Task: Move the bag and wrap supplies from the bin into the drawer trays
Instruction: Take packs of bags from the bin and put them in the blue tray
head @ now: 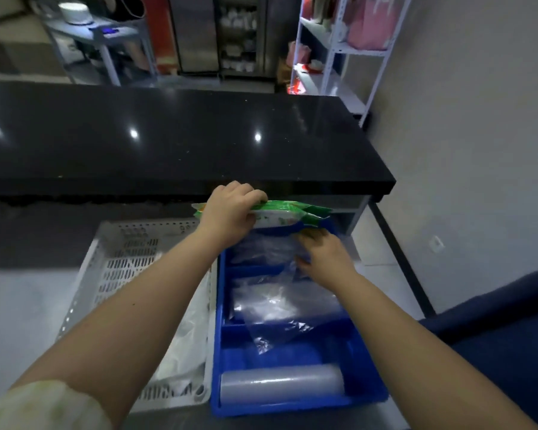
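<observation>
Green packet (288,212): held at the far end of the blue tray (292,408), just above its far rim and just under the edge of the black counter (168,138). The left hand (230,212) is clamped on the packet's left part, fingers curled over the top edge and thumb against its face; the right end of the packet sticks out free. The right hand (323,252) reaches into the far compartment of the tray, palm down, fingers among the clear bags (261,249) lying there; that part is blurred, and it cannot be told whether the fingers pinch the plastic or merely rest on it. The tray is split crosswise by dividers. The middle compartment holds more clear plastic (280,302), one sheet of which hangs over the divider toward the near side. The near compartment holds a pale roll of wrap (280,383), lying on its side along the front wall. Touching the tray's left wall stands a white perforated bin (131,252), with white plastic bags (187,346) heaped against the side next to the tray. Beyond the tray and past the counter's right end, a white metal shelf (333,57) stands against the wall.
</observation>
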